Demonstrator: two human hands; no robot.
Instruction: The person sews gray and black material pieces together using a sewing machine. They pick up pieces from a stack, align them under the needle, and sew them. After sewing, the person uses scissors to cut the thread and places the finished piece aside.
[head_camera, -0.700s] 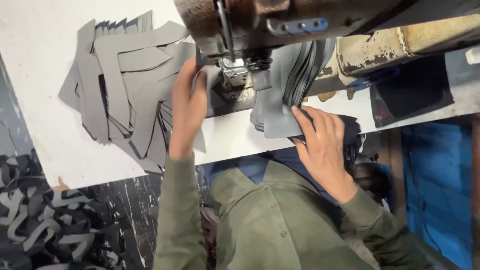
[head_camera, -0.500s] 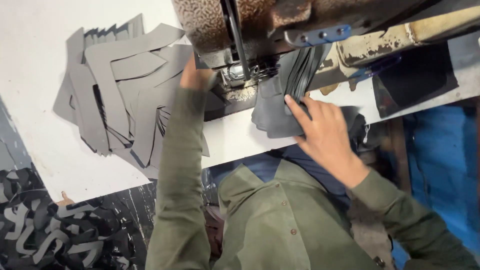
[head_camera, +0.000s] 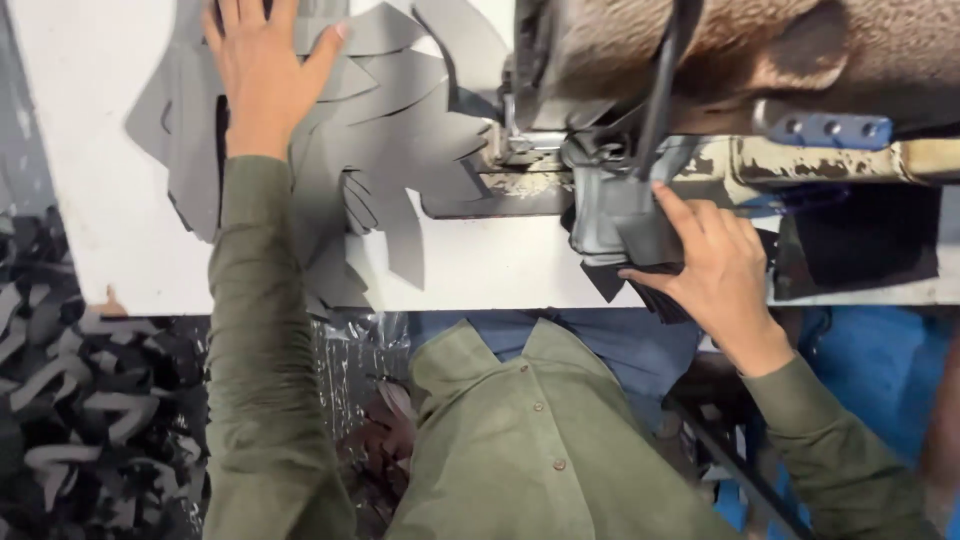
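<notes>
— Why is the left hand (head_camera: 262, 75) way out there, flat on those grey cut pieces (head_camera: 370, 150)?

— The pile is spread like a fan near the far edge of the white table (head_camera: 90, 200). The hand lies open on top, fingers stretched out, palm down. I think it presses on them so they don't slide. It is not pinching anything that I can see.

— And the right hand (head_camera: 715, 270)?

— That one is close to the near edge of the table, just under the big sewing machine (head_camera: 720, 60). Its fingers are curled around a dark bundle of pieces (head_camera: 625, 235). The bundle pokes out over the table edge a bit.

— Why hold it so near the machine?

— Probably so it is handy for the needle part (head_camera: 515, 145), which sits between the two hands. A long grey strip (head_camera: 495, 205) lies flat on the table right under it.

— What's all that stuff down low on the left?

— A heap of dark scraps (head_camera: 80, 400), off the table, beside the green sleeve (head_camera: 250, 350). They look like leftover bits, kept out of the way.

— Is the machine going?

— I can't tell from here.
</notes>
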